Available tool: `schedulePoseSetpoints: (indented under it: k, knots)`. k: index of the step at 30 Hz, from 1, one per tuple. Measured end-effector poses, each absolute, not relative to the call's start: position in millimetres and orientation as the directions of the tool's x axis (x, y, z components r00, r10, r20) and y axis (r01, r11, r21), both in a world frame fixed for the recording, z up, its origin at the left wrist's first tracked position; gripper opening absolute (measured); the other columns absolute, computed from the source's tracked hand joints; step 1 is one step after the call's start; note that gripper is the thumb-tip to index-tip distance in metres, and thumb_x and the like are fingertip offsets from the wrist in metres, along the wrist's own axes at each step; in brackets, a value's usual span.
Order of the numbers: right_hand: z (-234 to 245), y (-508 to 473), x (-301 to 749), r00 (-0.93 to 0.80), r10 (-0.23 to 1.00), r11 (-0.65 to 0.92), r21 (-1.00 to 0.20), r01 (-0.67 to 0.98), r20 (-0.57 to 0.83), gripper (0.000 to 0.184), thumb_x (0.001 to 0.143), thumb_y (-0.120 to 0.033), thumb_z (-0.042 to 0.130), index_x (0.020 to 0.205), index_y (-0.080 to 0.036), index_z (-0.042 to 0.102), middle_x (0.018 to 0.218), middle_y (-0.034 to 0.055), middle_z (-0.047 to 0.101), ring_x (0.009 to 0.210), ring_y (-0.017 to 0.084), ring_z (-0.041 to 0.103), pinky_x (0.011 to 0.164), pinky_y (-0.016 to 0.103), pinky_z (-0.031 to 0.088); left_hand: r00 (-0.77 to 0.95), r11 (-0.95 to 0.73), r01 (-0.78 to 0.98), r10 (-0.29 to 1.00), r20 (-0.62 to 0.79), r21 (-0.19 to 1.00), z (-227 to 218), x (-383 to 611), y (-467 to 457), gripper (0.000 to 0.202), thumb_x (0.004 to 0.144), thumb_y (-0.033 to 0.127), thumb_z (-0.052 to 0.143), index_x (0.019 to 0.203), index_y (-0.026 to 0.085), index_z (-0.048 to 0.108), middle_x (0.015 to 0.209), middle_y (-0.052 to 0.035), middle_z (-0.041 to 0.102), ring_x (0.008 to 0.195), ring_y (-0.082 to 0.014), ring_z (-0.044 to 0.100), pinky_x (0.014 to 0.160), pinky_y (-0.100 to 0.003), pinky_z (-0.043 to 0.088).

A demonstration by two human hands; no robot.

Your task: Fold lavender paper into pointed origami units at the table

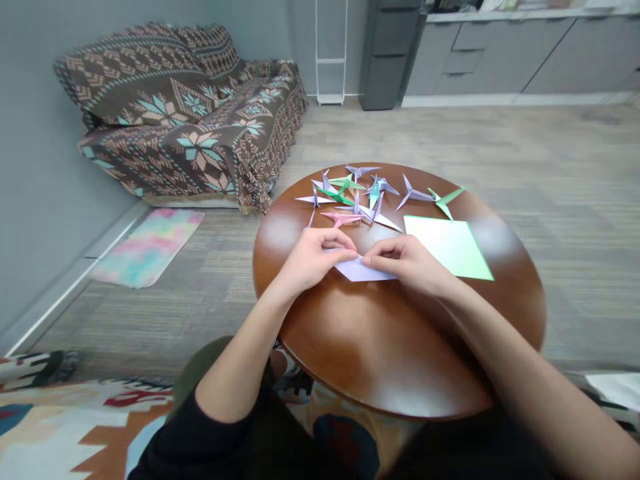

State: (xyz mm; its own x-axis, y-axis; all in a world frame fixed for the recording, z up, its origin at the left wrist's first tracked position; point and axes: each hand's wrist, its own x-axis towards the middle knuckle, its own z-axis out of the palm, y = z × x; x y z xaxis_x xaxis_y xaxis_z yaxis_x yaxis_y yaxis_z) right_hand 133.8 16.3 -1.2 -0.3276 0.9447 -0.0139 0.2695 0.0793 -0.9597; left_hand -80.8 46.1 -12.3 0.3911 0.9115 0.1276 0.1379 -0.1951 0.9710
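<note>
Lavender paper [361, 271] being pinched flat against table [380, 347] by closed fingers [347, 248] of left hand [313, 259] and right hand [407, 261] (likely steadying crease).

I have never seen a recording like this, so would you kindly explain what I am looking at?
There is no machine here: a person works with two bare hands. The one picture comes from a camera worn on the head, looking forward and down. The left hand and the right hand both pinch a lilac paper lying on a round wooden table. Beyond it lie folded paper figures in lilac, green and pink, and a flat green sheet beside the right hand. A patterned sofa stands behind.
</note>
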Motion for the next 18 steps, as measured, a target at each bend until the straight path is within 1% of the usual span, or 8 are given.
schedulePoseSetpoints:
  k: [2, 5, 7, 8, 9, 11, 14, 18]
  knots:
    - [-2, 17, 133, -0.296, 0.954, 0.026, -0.972, 0.233, -0.046, 0.027, 0.076, -0.041, 0.08, 0.071, -0.015, 0.079, 0.064, 0.0015, 0.067, 0.06, 0.013, 0.05, 0.058, 0.028, 0.034, 0.314, -0.135, 0.066, 0.943, 0.107, 0.989, -14, -79, 47, 0.02, 0.074, 0.031, 0.086, 0.08, 0.014, 0.077, 0.071, -0.0045, 0.075, 0.063, -0.0144, 0.065, 0.061, -0.024, 0.045]
    - [-4, 19, 132, -0.24, 0.968, -0.033, -0.988, 0.149, -0.069, 0.028, 0.072, -0.042, 0.084, 0.067, -0.015, 0.077, 0.06, 0.0008, 0.066, 0.057, 0.012, 0.049, 0.056, 0.027, 0.033, 0.186, -0.026, -0.166, 0.981, 0.057, 0.986, -14, -74, 45, 0.034, 0.075, 0.046, 0.086, 0.086, 0.015, 0.077, 0.079, -0.0056, 0.076, 0.065, -0.0142, 0.065, 0.062, -0.024, 0.049]
    - [-7, 20, 131, -0.2, 0.978, -0.047, -0.995, 0.092, -0.065, 0.029, 0.07, -0.043, 0.086, 0.066, -0.016, 0.076, 0.06, 0.0006, 0.066, 0.056, 0.011, 0.049, 0.056, 0.027, 0.033, 0.196, 0.076, -0.309, 0.98, -0.015, 0.948, -13, -68, 41, 0.041, 0.075, 0.053, 0.084, 0.089, 0.015, 0.077, 0.088, -0.0066, 0.076, 0.073, -0.0151, 0.067, 0.065, -0.025, 0.054]
    - [-8, 20, 131, -0.18, 0.982, -0.045, -0.997, 0.069, -0.056, 0.029, 0.07, -0.043, 0.086, 0.066, -0.016, 0.076, 0.061, 0.0008, 0.067, 0.057, 0.011, 0.05, 0.056, 0.027, 0.034, 0.241, 0.129, -0.333, 0.969, -0.048, 0.934, -13, -65, 39, 0.041, 0.073, 0.051, 0.086, 0.091, 0.015, 0.078, 0.09, -0.0065, 0.075, 0.076, -0.0152, 0.067, 0.065, -0.025, 0.054]
    - [-10, 20, 130, -0.162, 0.986, -0.037, -0.998, 0.052, -0.045, 0.03, 0.07, -0.044, 0.086, 0.067, -0.016, 0.076, 0.062, 0.0011, 0.068, 0.057, 0.012, 0.051, 0.057, 0.027, 0.035, 0.286, 0.171, -0.335, 0.956, -0.073, 0.927, -13, -62, 36, 0.041, 0.071, 0.047, 0.089, 0.094, 0.015, 0.078, 0.089, -0.0058, 0.074, 0.075, -0.014, 0.066, 0.062, -0.023, 0.052]
    - [-11, 19, 129, -0.133, 0.991, -0.008, -0.999, 0.032, -0.012, 0.029, 0.07, -0.043, 0.086, 0.068, -0.016, 0.077, 0.065, 0.002, 0.07, 0.059, 0.012, 0.053, 0.059, 0.027, 0.038, 0.322, 0.191, -0.296, 0.942, -0.091, 0.936, -15, -56, 31, 0.041, 0.068, 0.04, 0.092, 0.096, 0.014, 0.079, 0.082, -0.0043, 0.072, 0.066, -0.0102, 0.06, 0.052, -0.018, 0.042]
    - [-11, 17, 126, -0.113, 0.993, 0.044, -0.998, 0.043, 0.039, 0.026, 0.071, -0.041, 0.086, 0.067, -0.016, 0.077, 0.065, 0.0023, 0.071, 0.06, 0.013, 0.055, 0.059, 0.028, 0.04, 0.234, 0.147, -0.265, 0.969, -0.084, 0.953, -19, -50, 28, 0.034, 0.066, 0.035, 0.092, 0.084, 0.011, 0.077, 0.069, -0.0014, 0.065, 0.054, -0.0058, 0.047, 0.045, -0.018, 0.028]
    - [-8, 14, 121, -0.119, 0.99, 0.085, -0.995, 0.057, 0.077, 0.023, 0.072, -0.037, 0.085, 0.066, -0.016, 0.077, 0.065, 0.002, 0.07, 0.06, 0.013, 0.055, 0.059, 0.027, 0.04, 0.1, 0.108, -0.304, 0.992, -0.081, 0.947, -20, -48, 30, 0.033, 0.068, 0.038, 0.089, 0.068, 0.011, 0.07, 0.057, 0.0018, 0.055, 0.048, -0.0044, 0.041, 0.043, -0.02, 0.022]
